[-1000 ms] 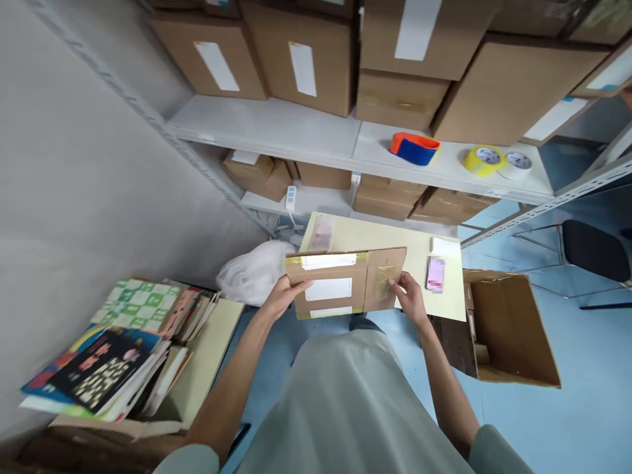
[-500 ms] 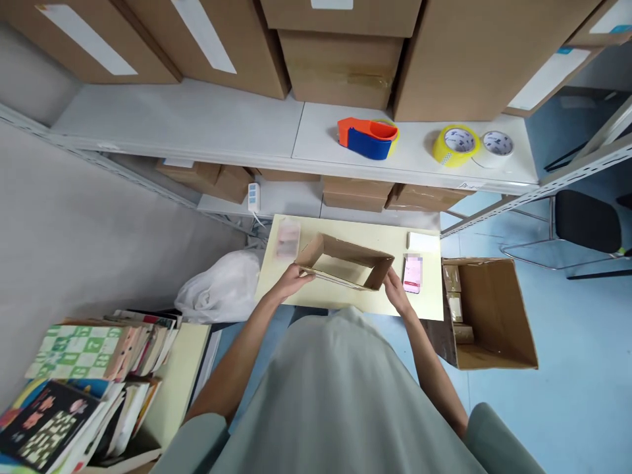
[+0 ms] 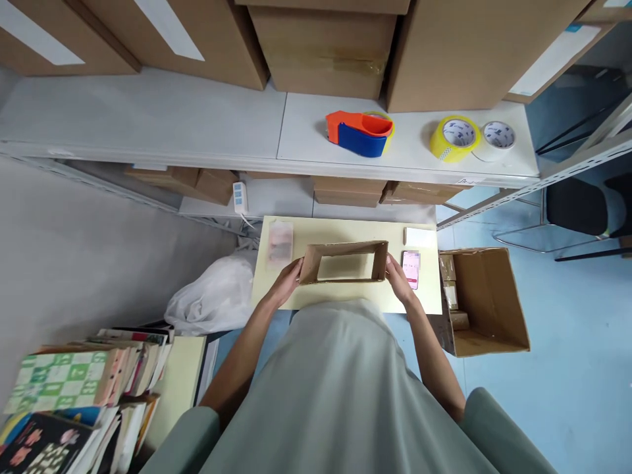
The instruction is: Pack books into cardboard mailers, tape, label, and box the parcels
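A small brown cardboard box (image 3: 344, 253), squared up and open through the top, stands on a pale yellow table (image 3: 345, 306). My left hand (image 3: 285, 281) presses against its left end with the fingers curled round the corner. My right hand (image 3: 399, 278) holds the right end the same way. A pink phone (image 3: 411, 268) lies on the table just right of my right hand, and a small clear packet (image 3: 280, 242) lies left of the box.
A bigger open cardboard box (image 3: 486, 299) sits on the blue floor to the right. On the shelf behind are a red and blue tape dispenser (image 3: 359, 131) and two tape rolls (image 3: 454, 137). A white bag (image 3: 210, 296) and stacked books (image 3: 74, 388) lie left.
The flat folded cardboard that I held up has been opened into a rectangular box and lowered onto the table. My view has turned to face the shelf more squarely.
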Motion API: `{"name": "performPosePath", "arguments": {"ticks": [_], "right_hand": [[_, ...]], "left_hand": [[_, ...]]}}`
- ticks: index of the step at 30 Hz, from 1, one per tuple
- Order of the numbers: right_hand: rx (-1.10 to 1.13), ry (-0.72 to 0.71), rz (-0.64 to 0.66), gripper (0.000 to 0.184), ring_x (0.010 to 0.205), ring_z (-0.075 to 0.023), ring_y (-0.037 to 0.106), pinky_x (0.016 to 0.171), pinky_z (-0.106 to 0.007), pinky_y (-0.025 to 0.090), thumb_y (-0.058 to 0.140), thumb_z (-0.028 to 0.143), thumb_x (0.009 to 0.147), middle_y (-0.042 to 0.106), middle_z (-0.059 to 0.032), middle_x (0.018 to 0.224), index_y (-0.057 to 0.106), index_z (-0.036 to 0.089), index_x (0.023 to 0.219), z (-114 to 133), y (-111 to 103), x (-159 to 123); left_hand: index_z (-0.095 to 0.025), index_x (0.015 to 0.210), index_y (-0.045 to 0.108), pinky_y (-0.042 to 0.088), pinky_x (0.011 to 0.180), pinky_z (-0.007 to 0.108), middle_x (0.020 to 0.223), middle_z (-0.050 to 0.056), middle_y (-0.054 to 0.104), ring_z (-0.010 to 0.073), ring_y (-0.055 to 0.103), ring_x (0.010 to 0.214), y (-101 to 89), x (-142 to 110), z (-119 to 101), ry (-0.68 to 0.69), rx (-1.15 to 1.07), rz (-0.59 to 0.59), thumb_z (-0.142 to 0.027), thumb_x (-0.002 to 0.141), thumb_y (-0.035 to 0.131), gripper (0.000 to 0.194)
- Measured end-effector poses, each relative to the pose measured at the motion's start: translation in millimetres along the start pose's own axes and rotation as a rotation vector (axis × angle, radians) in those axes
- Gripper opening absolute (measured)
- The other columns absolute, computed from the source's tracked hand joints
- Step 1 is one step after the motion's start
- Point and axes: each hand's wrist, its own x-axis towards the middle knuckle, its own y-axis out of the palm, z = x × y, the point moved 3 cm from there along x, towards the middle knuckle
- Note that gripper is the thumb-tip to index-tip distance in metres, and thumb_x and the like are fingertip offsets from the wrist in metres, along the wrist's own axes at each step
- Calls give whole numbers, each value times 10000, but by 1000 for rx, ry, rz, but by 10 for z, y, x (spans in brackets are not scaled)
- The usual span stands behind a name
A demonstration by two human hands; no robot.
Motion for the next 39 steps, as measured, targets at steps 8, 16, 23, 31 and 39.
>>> {"name": "performPosePath", "arguments": {"ticks": [8, 16, 23, 31, 39], "right_hand": [[12, 58, 134, 860, 1483, -350, 623, 1237, -547, 542, 738, 749, 957, 615, -99, 1668, 539, 327, 1680, 20, 181, -80], [-63, -2, 14, 843, 1398, -350, 675, 1184, -544, 578, 686, 770, 960, 721, -125, 1527, 579, 275, 1633, -165, 340, -121], [-80, 20, -48, 911, 1405, -376, 684, 1168, -579, 584, 722, 802, 921, 661, -182, 1587, 572, 252, 1632, -255, 273, -132], [-69, -58, 134, 1192, 1568, -418, 549, 1240, -652, 504, 940, 708, 784, 368, -154, 1828, 329, 440, 1772, -151, -107, -349], [-187, -160, -18, 746, 1367, -350, 698, 1152, -573, 602, 872, 682, 872, 591, -129, 1629, 679, 373, 1523, -50, -43, -255]], "left_hand": [[-188, 1296, 766, 597, 1047, 438, 1388, 187, 775, 357, 720, 1310, 121, -6, 165, 76, 62, -96, -823, 694, 895, 885], [-182, 1230, 783, 595, 1071, 488, 1352, 180, 797, 390, 745, 1258, 140, -69, 291, 83, 94, -175, -605, 571, 1036, 823], [-183, 1227, 799, 573, 1100, 492, 1427, 215, 758, 428, 668, 1389, 89, -129, 375, 99, 114, -207, -739, 591, 987, 866], [-371, 1761, 354, 528, 1203, 530, 1779, 209, 423, 419, 520, 1574, -104, -366, 255, 198, 194, 0, -557, 628, 1047, 1341], [-273, 1529, 658, 637, 992, 414, 1644, 154, 583, 308, 748, 1178, 21, -264, 41, 365, 468, -101, -561, 816, 895, 805]]}}
